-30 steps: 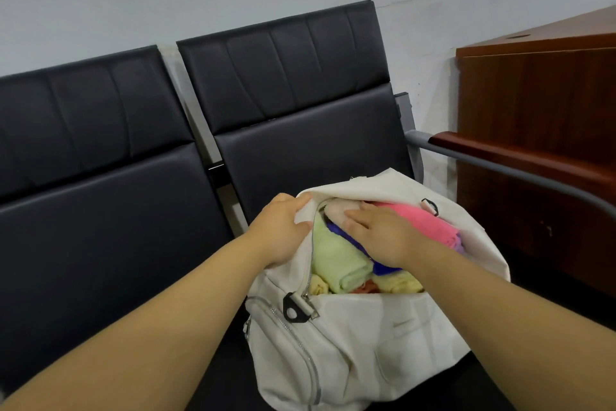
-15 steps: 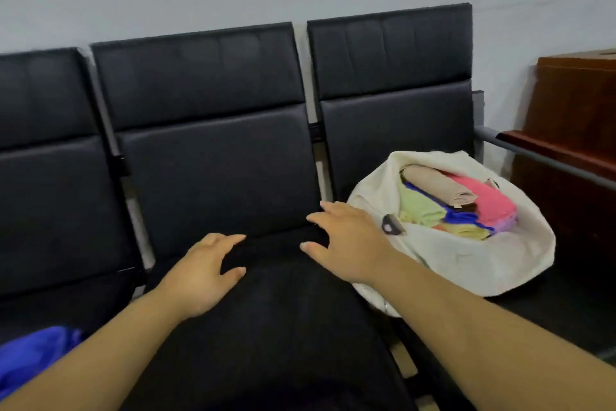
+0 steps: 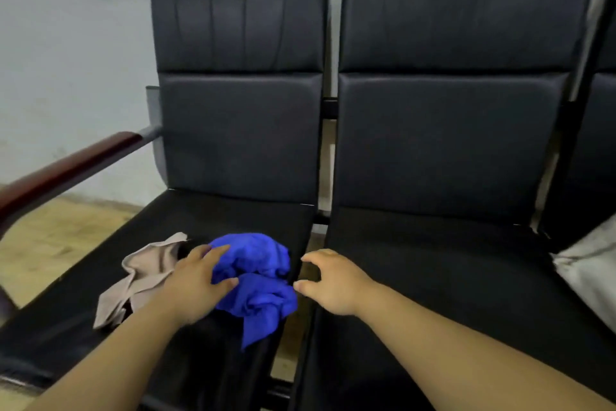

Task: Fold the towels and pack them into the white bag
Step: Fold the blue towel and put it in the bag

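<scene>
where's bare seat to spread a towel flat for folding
The middle seat is bare from the gap by the right hand to the white bag at its right edge. The left seat is crowded in front by the blue towel and beige towel, under the left hand.

A row of black padded seats runs along a pale grey wall (image 3: pixel 73 44); the left seat (image 3: pixel 240 130) and the middle seat (image 3: pixel 446 144) each have a tall stitched backrest and a glossy black cushion; a narrow gap with a dark frame bar separates them; a third seat (image 3: pixel 600 130) is cut off at the right edge; a reddish-brown wooden armrest (image 3: pixel 66 174) on a grey metal bar slopes forward from the left seat; light wood-look flooring (image 3: pixel 50 237) lies below it.
</scene>
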`<state>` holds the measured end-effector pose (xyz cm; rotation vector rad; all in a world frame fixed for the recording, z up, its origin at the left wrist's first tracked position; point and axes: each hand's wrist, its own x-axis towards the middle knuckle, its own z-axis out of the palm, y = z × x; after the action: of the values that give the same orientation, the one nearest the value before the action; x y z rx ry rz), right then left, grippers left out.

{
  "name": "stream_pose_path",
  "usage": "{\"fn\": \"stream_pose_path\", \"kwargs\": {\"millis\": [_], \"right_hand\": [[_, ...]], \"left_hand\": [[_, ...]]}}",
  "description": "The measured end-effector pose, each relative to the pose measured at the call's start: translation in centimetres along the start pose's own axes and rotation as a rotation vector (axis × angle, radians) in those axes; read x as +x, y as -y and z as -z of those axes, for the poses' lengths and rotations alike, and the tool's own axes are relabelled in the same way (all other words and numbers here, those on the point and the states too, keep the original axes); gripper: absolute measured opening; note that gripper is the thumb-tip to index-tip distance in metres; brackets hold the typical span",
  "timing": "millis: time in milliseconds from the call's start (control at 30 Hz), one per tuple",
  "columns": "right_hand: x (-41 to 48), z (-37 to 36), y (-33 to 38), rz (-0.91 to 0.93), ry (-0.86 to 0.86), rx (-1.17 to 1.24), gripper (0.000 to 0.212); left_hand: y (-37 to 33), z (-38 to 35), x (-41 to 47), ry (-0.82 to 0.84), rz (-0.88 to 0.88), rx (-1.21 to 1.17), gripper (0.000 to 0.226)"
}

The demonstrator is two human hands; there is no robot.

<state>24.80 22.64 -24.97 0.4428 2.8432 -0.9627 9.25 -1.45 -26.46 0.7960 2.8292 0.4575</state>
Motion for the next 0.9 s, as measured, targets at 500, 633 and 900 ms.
{"fn": "stream_pose_path", "kwargs": {"millis": [500, 633, 900], "right_hand": [[-2.5, 1.8, -5.6, -0.146, -0.042, 0.357, 0.057], [-8.7, 5.4, -11.5, -0.255, -0.001, 0.430, 0.057], [-17.8, 7.8, -21.8, -0.372, 0.046, 0.443, 0.052]], "left_hand": [[-6.6, -5.0, 0.6, 0.205, -0.383, -0.087, 0.062], [-12.6, -6.6, -0.6, 0.276, -0.517, -0.044, 0.058], [-23.0, -11.9, -2.1, 0.293, -0.566, -0.026, 0.057]]}}
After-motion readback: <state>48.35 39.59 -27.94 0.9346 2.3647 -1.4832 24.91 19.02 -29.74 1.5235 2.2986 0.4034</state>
